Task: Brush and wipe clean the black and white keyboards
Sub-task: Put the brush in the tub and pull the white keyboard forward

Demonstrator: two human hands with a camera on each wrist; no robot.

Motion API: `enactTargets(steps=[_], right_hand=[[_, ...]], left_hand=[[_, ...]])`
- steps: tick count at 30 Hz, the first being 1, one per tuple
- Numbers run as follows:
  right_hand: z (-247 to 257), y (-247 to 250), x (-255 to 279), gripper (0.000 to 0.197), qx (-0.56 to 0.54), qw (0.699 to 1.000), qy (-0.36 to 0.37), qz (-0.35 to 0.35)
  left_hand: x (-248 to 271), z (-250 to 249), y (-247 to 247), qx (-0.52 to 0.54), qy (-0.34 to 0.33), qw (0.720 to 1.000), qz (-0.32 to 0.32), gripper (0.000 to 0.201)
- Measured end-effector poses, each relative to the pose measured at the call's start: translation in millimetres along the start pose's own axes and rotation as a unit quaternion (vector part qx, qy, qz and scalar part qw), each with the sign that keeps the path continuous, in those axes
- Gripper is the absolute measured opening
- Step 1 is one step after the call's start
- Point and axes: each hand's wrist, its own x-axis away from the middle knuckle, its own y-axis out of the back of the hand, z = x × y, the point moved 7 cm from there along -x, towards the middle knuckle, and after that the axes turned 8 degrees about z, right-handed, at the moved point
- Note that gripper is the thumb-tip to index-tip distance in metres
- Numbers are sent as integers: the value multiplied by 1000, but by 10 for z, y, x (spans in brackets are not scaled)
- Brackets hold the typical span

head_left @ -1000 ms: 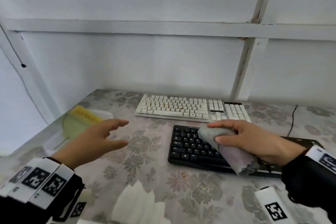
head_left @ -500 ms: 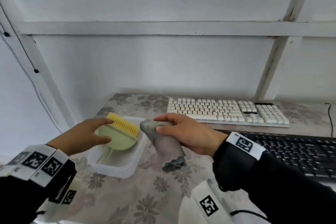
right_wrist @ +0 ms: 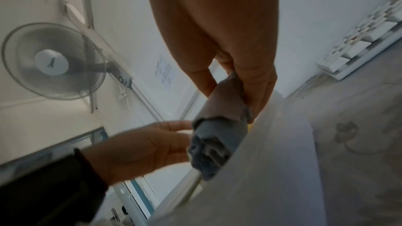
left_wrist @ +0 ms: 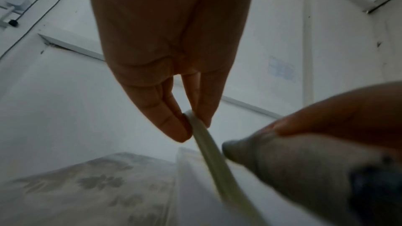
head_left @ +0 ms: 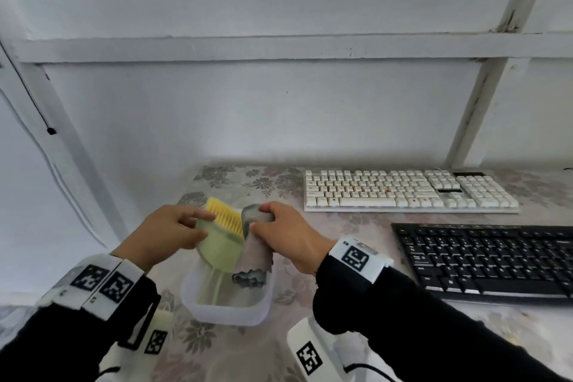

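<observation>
Cloth: grey cloth (head_left: 252, 253) is hanging in the lower centre of the head view, bunched at the top and trailing down over a translucent tub (head_left: 223, 312); its dark frayed end is sitting just above the tub's inside.
Right hand: right hand (head_left: 285, 237) is grasping the cloth near its top, fingers and thumb curled round the bunched part; the right wrist view is showing the same grip (right_wrist: 256, 82) with the cloth (right_wrist: 219, 126) drooping below it.
Brush: pale green brush (head_left: 220, 245) with yellow bristles is standing tilted in the tub, bristles pointing to the upper left of the frame, its thin handle running down into the tub.
Left hand: left hand (head_left: 169, 234) is pinching the rim of the brush between thumb and fingertips; in the left wrist view the fingers (left_wrist: 174, 126) are closing on the pale edge (left_wrist: 208, 147), with the cloth (left_wrist: 282, 157) just beside it.
White keyboard: white keyboard (head_left: 406, 191) is lying at right of centre, near the wall, well apart from both hands.
Black keyboard: black keyboard (head_left: 490, 260) is lying at the right edge, nearer the camera, just beside the white one.
Table: floral-patterned table (head_left: 341, 226) is carrying the tub and both keyboards.
Fan: wall fan (right_wrist: 52, 61) is showing at the upper left of the right wrist view.
</observation>
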Motion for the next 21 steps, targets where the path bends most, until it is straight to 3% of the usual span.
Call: enactTargets(steps=[5,10,13,17,21], right_hand=[[60,-8,-23,37,219,975,-2,-47],[104,-192,-75,29,289,957,-14,11],[87,-290,-103,24,332,942,-33,35],[101,-391,-99,15,463,886,-6,25],[198,-295,-7,26,556,829,49,-31]], left_hand=[[65,-206,192,17,-37,998,-50,27],[136,-386,436,39,-84,990,-108,27],[144,-417,488,62,-98,987,-111,27],[140,-404,410,98,-105,985,-92,28],[125,-362,335,123,-104,984,-74,27]])
